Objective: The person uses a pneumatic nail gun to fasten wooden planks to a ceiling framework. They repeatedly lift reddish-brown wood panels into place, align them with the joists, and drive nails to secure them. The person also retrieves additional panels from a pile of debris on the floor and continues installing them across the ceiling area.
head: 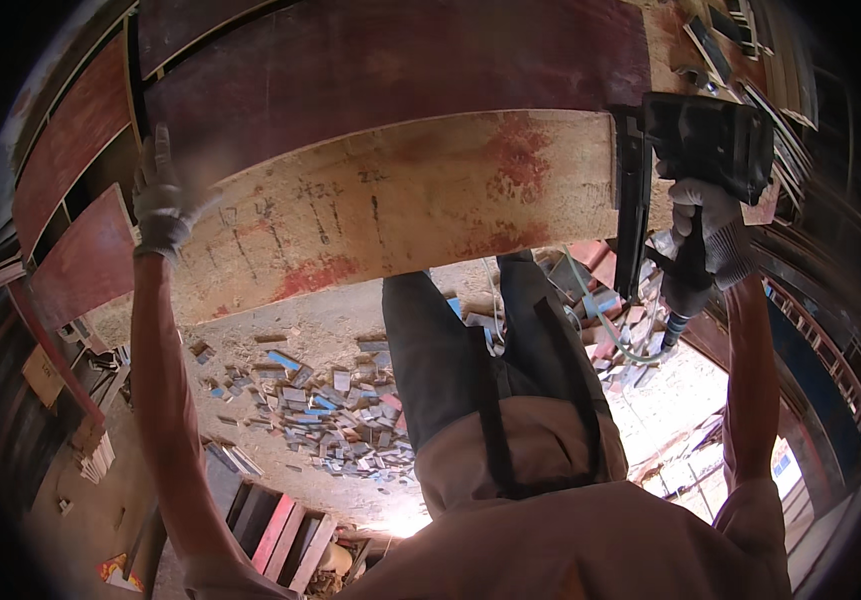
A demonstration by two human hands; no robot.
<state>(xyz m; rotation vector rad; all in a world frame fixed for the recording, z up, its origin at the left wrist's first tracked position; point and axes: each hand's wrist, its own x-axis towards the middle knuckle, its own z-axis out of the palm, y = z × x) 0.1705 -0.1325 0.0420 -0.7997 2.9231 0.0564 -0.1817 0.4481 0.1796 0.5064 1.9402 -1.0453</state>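
My right hand [708, 210], in a pale knit glove, grips the handle of a black pneumatic nailer [708, 142]. The nailer's long magazine [631, 210] lies across the right end of a workbench top [438, 195], by the right end of a dark red plywood panel [400, 75]. At the panel's left end is my left hand [164, 202], gloved too, with fingers spread and nothing in its grasp. It appears to rest at the panel's corner, though contact is hard to tell. Pencilled marks and red stains cover the pale wooden bench top.
More red panels [74, 112] lie to the left, with gaps between them. Wood strips [775, 142] are piled at the far right. Offcuts [348, 412] litter the floor around my legs. A pale green air hose [603, 319] hangs below the nailer. Stacked boards [280, 532] stand behind me.
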